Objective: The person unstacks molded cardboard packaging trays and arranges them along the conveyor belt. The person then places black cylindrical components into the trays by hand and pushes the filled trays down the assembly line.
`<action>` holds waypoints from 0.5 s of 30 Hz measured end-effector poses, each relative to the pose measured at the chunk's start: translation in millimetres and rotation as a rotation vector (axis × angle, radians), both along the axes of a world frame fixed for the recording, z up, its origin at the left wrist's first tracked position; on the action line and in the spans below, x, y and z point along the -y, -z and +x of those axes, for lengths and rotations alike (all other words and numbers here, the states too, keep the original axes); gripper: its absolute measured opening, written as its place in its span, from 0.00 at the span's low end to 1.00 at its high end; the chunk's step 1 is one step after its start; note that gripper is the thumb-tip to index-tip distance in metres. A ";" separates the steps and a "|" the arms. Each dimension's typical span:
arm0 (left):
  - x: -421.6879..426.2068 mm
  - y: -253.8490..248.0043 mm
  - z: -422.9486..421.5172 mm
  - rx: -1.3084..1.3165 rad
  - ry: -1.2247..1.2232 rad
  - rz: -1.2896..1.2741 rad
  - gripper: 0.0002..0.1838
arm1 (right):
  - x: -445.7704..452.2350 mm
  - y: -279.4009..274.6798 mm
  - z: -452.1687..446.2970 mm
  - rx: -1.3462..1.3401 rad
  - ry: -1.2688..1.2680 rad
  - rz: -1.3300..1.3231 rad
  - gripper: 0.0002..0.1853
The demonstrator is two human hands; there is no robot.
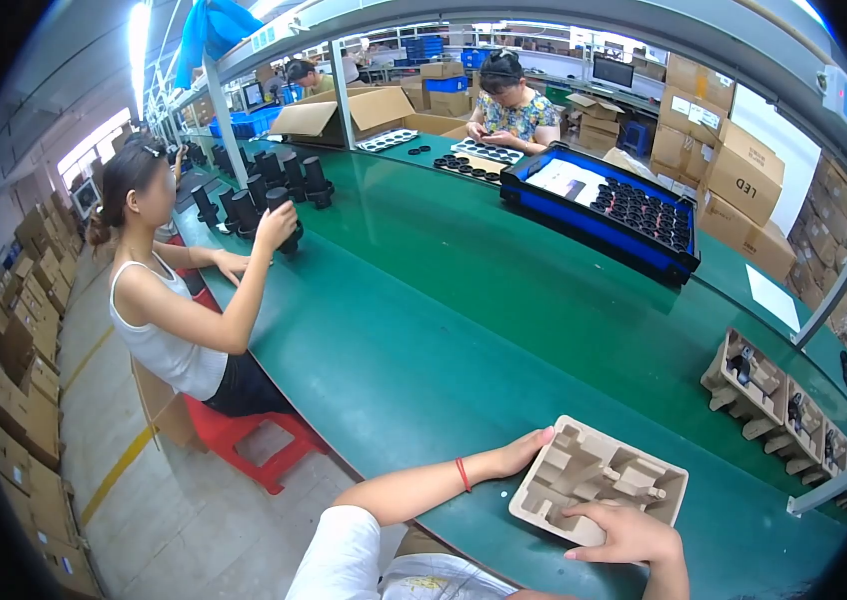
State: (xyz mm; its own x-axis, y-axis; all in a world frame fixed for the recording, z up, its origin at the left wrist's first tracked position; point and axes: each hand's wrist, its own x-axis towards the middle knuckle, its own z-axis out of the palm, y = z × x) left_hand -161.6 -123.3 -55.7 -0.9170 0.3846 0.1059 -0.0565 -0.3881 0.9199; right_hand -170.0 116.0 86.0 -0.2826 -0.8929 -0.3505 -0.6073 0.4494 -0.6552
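A brown moulded-pulp tray (544,490) with shaped compartments sits tilted at the near edge of the green bench, in front of me. My left hand (522,452) holds its left side by the rim, a red string around that wrist. Across the tray's near rim lies my right hand (632,535), with fingers inside a compartment and the thumb outside the near wall. The compartments that show hold no parts; the area under my right hand is hidden.
Several pulp trays with dark parts (744,368) line the right side. A blue crate (599,210) holds black rings at the far side. On the left, a seated co-worker (179,290) grips one of several black cylindrical parts (244,210). Another person (514,110) works opposite.
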 end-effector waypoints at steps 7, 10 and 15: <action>2.8 -2.4 -0.2 -0.019 0.012 -0.036 0.44 | -3.6 7.2 -1.7 0.006 -0.013 -0.014 0.36; 1.9 6.6 -1.9 -0.028 0.001 -0.048 0.43 | -4.1 5.7 -0.9 0.008 -0.022 -0.009 0.36; 1.7 11.1 -3.2 -0.018 -0.002 -0.054 0.45 | -7.4 12.4 -2.6 0.012 -0.044 -0.053 0.37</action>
